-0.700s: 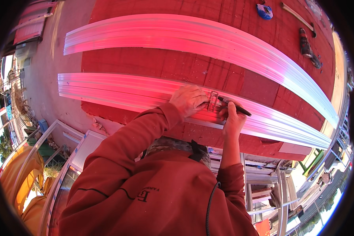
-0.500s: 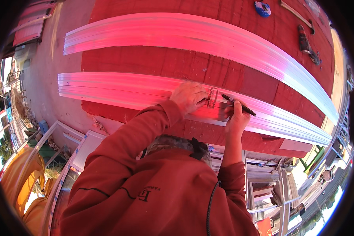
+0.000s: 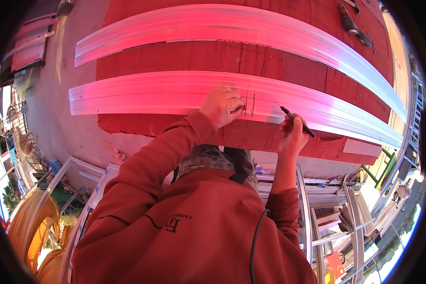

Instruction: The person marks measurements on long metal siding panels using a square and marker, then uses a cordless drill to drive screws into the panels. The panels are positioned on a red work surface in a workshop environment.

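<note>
A long ridged metal profile [image 3: 142, 97], shining pink to silver, lies across the red-covered work surface in front of me. My left hand [image 3: 221, 108] rests on its middle, fingertips pinched at the edge of a small narrow rectangular piece [image 3: 250, 105], whose two sides look like thin dark lines. The piece's exact kind is hard to make out. To the right, my right hand [image 3: 292, 135] grips a black marker pen [image 3: 302, 126]. The marker's tip points up and left, just over the profile and apart from the small piece.
A second, similar profile [image 3: 175, 29] lies farther back, roughly parallel. Dark-handled tools [image 3: 349, 21] rest at the far right of the red surface [image 3: 194, 57]. Metal frames [image 3: 312, 222] stand behind me at lower right, and a yellow cloth [image 3: 28, 213] hangs at lower left.
The view has shifted, so the profiles sit higher in the picture. My right hand with the marker has drawn away from the small rectangular piece. My left hand stays at that piece.
</note>
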The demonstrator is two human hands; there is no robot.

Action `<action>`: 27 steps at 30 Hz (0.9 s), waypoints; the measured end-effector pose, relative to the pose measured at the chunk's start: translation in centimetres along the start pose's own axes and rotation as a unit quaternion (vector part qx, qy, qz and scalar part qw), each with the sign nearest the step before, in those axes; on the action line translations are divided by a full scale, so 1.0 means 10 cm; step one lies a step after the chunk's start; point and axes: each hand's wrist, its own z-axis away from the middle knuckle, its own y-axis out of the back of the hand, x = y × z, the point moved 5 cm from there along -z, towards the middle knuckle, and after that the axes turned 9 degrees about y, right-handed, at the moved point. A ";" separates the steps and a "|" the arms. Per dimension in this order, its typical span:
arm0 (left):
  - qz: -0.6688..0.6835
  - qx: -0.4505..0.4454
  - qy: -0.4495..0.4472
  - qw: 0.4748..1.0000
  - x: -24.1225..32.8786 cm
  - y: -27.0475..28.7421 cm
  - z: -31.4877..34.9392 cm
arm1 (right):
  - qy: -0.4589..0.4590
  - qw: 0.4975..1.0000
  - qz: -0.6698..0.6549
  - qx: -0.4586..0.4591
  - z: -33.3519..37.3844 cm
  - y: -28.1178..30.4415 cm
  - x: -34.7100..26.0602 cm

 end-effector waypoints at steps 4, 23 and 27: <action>-0.021 -0.001 0.015 1.000 -0.03 -0.08 0.23 | -0.014 1.000 -0.015 -0.001 0.14 0.08 0.03; -0.064 0.027 0.011 0.998 0.02 -0.14 0.24 | -0.009 1.000 -0.021 -0.019 0.36 0.25 0.05; -0.064 0.031 0.016 0.997 0.01 -0.14 0.25 | -0.017 1.000 -0.014 -0.021 0.36 0.22 0.08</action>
